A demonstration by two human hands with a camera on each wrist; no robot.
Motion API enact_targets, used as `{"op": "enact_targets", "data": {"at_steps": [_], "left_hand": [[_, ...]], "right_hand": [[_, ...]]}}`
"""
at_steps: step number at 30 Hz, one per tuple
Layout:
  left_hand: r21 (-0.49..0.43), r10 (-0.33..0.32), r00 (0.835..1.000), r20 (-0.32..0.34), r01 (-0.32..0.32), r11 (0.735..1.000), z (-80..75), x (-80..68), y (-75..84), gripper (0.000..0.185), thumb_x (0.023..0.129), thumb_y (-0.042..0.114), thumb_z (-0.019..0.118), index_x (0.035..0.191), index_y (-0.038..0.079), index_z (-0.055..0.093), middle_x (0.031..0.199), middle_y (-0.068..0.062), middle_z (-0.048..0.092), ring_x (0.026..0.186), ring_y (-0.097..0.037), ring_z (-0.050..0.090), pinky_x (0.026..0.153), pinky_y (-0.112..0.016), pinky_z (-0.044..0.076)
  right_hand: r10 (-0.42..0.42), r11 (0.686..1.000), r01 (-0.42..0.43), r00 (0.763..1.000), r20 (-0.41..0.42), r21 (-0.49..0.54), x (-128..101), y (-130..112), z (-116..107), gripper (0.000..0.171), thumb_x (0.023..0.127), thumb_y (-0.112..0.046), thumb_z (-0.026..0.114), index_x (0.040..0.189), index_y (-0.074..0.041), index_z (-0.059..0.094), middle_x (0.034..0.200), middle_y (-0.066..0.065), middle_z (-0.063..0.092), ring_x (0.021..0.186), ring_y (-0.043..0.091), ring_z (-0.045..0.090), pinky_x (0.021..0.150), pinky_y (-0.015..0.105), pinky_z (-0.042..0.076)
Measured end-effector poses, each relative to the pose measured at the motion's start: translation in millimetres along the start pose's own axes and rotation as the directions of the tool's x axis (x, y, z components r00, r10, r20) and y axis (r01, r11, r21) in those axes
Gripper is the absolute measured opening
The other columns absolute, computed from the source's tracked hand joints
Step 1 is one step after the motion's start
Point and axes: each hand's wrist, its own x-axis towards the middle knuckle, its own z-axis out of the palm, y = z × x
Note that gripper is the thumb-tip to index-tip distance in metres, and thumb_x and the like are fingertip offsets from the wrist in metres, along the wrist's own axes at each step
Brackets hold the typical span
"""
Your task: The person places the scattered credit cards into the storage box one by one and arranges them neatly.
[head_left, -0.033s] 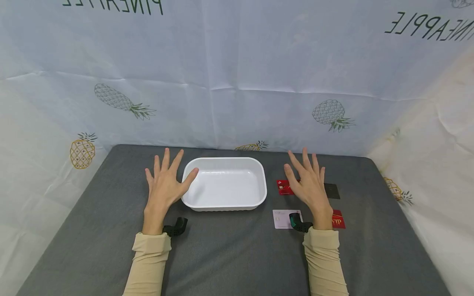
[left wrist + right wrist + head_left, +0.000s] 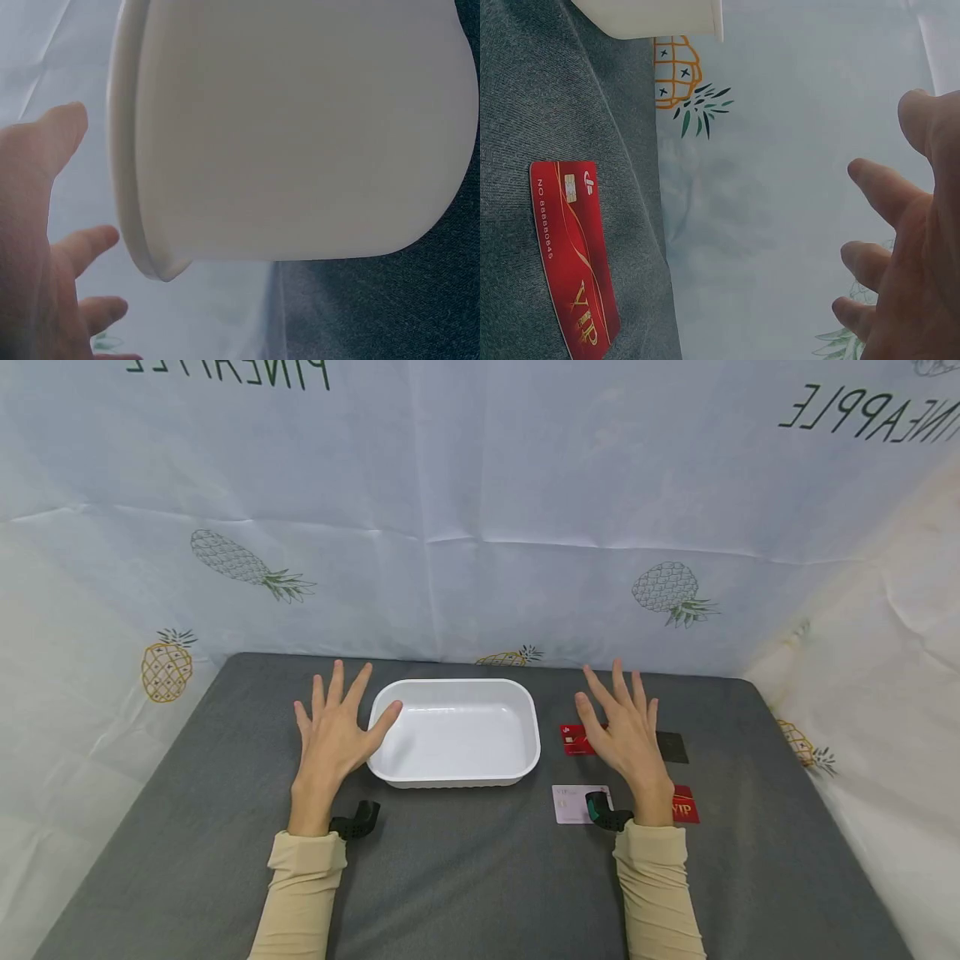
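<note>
Left hand (image 2: 332,739): fingers spread, flat on grey worktop (image 2: 465,877), thumb touching white rectangular plastic tray (image 2: 456,777). Right hand (image 2: 626,735): spread, grasping nothing, above red plastic VIP card (image 2: 573,739); tray well left.

White, grey and red under a pineapple print

The tray (image 2: 454,732) just beside the left hand (image 2: 333,737) was plain white, and the table (image 2: 465,877) under both hands was dark grey cloth. Under the right hand (image 2: 627,737) lay a red card (image 2: 573,739) with gold lines, gold "VIP" lettering and a small chip; a black card (image 2: 672,747) showed just past that hand, a pale lilac card (image 2: 572,803) and another red card (image 2: 685,804) with gold "VIP" lay by its wrist. Both sleeves (image 2: 303,885) were beige, each wrist bearing a black and dark-green strap (image 2: 358,821). The backdrop (image 2: 480,510) beyond was pale blue-white, printed with yellow and grey outlined pineapples with green leaves and dark lettering.
</note>
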Motion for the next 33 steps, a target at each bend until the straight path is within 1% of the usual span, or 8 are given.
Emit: {"op": "enact_targets", "data": {"at_steps": [11,20,24,29,31,33], "left_hand": [[0.01,0.005,1.0,0.001,-0.005,1.0,-0.1,-0.4,-0.3,0.089,0.092,0.074,0.053,0.163,0.027,0.027,0.172,-0.019,0.007,0.156,-0.054,0.003,0.114,-0.084,0.001],[0.003,0.006,1.0,0.011,-0.006,1.0,-0.9,1.2,-2.4,0.089,0.092,0.073,0.052,0.164,0.028,0.025,0.172,-0.02,0.011,0.156,-0.053,0.008,0.115,-0.083,0.006],[-0.044,0.013,0.999,0.032,-0.011,0.999,-1.9,2.9,-7.0,0.088,0.094,0.07,0.053,0.164,0.028,0.022,0.171,-0.021,0.013,0.156,-0.053,0.012,0.117,-0.08,0.01],[-0.131,0.016,0.997,0.075,-0.006,0.991,-0.4,5.4,-15.6,0.086,0.097,0.065,0.053,0.165,0.028,0.017,0.171,-0.02,0.016,0.154,-0.053,0.019,0.113,-0.082,0.018],[-0.182,0.024,0.996,0.085,-0.008,0.983,2.0,6.4,-18.8,0.084,0.098,0.062,0.053,0.165,0.026,0.018,0.171,-0.019,0.018,0.154,-0.051,0.02,0.114,-0.08,0.021],[-0.245,0.036,0.996,0.086,-0.014,0.969,5.6,7.2,-22.5,0.081,0.1,0.058,0.054,0.165,0.024,0.02,0.171,-0.017,0.021,0.155,-0.047,0.021,0.116,-0.076,0.022]], "right_hand": [[-0.006,1.0,0.006,1.0,-0.007,0.003,-1.4,1.6,-1.0,0.069,0.104,-0.063,0.039,0.162,-0.027,0.031,0.173,0.016,0.006,0.159,0.047,-0.004,0.117,0.081,-0.001],[-0.018,1.0,0.019,0.999,-0.035,0.02,-2.6,5.0,-2.6,0.067,0.103,-0.059,0.044,0.16,-0.025,0.036,0.172,0.02,0.013,0.158,0.049,0.005,0.117,0.081,0.005],[-0.028,0.999,0.03,0.998,-0.052,0.043,-3.2,7.9,-4.0,0.065,0.103,-0.055,0.048,0.159,-0.023,0.039,0.17,0.023,0.017,0.155,0.053,0.012,0.114,0.083,0.011],[-0.023,0.996,0.028,0.998,-0.056,0.084,-2.8,10.5,-5.9,0.064,0.103,-0.052,0.05,0.158,-0.021,0.042,0.168,0.024,0.023,0.152,0.052,0.017,0.106,0.087,0.019],[-0.025,0.994,0.031,0.998,-0.053,0.105,-2.6,11.6,-6.9,0.063,0.103,-0.05,0.051,0.157,-0.02,0.043,0.167,0.025,0.024,0.151,0.052,0.018,0.105,0.088,0.021],[-0.031,0.991,0.038,0.998,-0.052,0.125,-2.3,13.1,-7.1,0.061,0.103,-0.048,0.052,0.156,-0.018,0.044,0.166,0.025,0.026,0.151,0.053,0.019,0.104,0.087,0.023]]}}
